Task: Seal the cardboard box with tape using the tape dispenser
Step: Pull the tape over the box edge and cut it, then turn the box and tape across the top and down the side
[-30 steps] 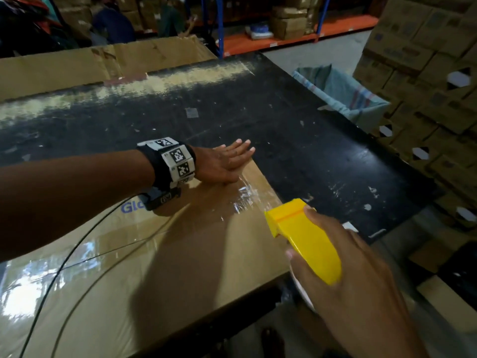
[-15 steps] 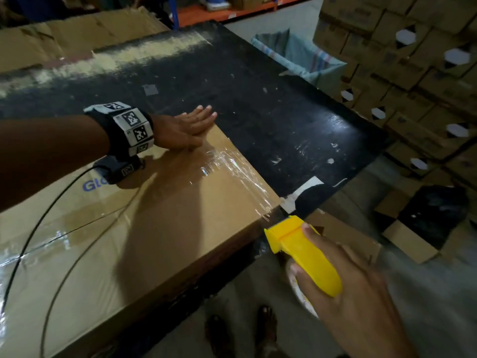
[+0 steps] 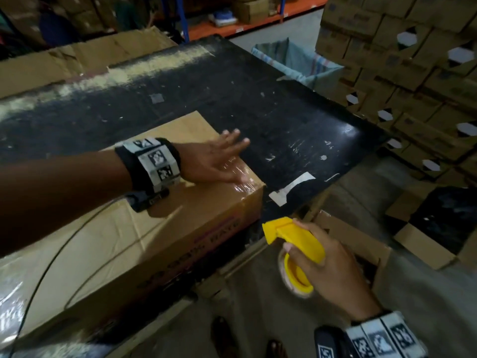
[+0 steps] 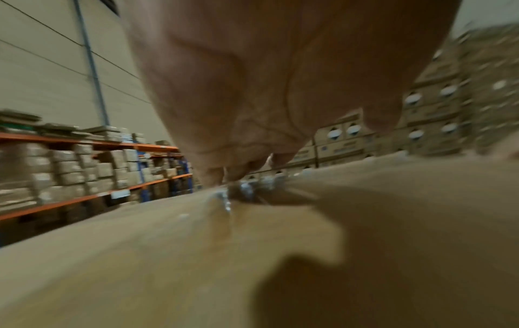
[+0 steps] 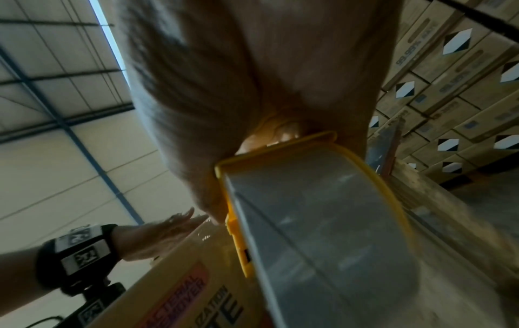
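A large brown cardboard box lies flat on the black table, its near right corner at the table's edge. Clear tape shines across that corner. My left hand lies flat with straight fingers on the tape near the corner; the left wrist view shows the palm above the box top. My right hand grips the yellow tape dispenser off the table, below and right of the box corner. The tape roll fills the right wrist view.
Stacks of cardboard cartons rise to the right of the table. A woven sack stands beyond the table's far right corner. Open boxes sit on the floor at the right. Flattened cardboard lies behind the table, orange racking farther back.
My right hand drew the dispenser off the box corner and down past the table edge. My left hand slid from the box's far edge toward the taped corner.
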{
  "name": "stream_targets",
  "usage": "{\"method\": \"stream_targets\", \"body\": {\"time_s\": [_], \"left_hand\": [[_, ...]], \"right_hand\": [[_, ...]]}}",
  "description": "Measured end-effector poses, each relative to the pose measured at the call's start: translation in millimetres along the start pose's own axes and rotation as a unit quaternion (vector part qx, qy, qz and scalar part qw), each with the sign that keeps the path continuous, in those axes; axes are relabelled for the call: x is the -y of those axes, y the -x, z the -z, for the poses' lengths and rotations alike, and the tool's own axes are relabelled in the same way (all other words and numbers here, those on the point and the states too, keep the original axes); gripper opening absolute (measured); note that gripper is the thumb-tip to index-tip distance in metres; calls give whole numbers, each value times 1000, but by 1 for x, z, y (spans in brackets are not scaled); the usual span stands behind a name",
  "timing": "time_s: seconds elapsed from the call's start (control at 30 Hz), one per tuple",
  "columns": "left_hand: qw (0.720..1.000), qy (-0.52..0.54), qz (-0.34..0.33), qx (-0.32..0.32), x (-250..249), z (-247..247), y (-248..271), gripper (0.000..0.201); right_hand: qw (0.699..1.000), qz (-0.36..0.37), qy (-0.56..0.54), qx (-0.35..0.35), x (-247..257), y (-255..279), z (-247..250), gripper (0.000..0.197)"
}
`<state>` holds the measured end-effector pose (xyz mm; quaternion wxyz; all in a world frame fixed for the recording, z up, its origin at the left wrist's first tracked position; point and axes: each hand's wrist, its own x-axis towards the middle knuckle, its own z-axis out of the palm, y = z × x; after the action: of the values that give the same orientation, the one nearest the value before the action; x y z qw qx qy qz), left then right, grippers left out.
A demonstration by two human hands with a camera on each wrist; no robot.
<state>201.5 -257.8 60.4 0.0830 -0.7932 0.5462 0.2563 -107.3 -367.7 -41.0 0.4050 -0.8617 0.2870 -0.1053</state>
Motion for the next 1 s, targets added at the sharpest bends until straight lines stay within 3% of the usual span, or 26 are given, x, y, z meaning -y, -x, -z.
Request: {"method": "stream_targets", "body": {"time_s": [0.07,0.17,0.3,0.4,0.47,0.53,0.6,0.73,0.87,1.0], "left_hand": [[999,-45,2,21,-38,-11,3,99],[990,-140,13,0,-68,-29,-4,83],[990,-134,35,-29,-74,-33,2,78],[993,-7,-1,-120,-89,-22,23,74],[970,136,-17,-198,-101,-18,38,60],[924,322,-18,-206,-115,-19,52,44],[862,477,-12,-171,-131,-26,62,36],[819,549,-19,-166,-147,-41,80,36],[812,552,-12,-188,-143,-52,99,34],[780,595,15,-194,-137,-61,121,32]], "right_hand": [[1000,18,-12,-8,-3,-1,5,53],[998,42,-46,-21,-4,3,12,53],[990,79,-99,-54,-3,14,17,55],[974,128,-167,-82,-2,27,24,60],[959,157,-215,-93,-2,36,28,63],[950,180,-233,-104,-2,41,30,65],[946,200,-232,-104,-1,46,33,67],[942,230,-224,-102,4,53,36,69],[931,266,-232,-97,11,61,34,66],[924,293,-229,-82,24,67,29,68]]}}
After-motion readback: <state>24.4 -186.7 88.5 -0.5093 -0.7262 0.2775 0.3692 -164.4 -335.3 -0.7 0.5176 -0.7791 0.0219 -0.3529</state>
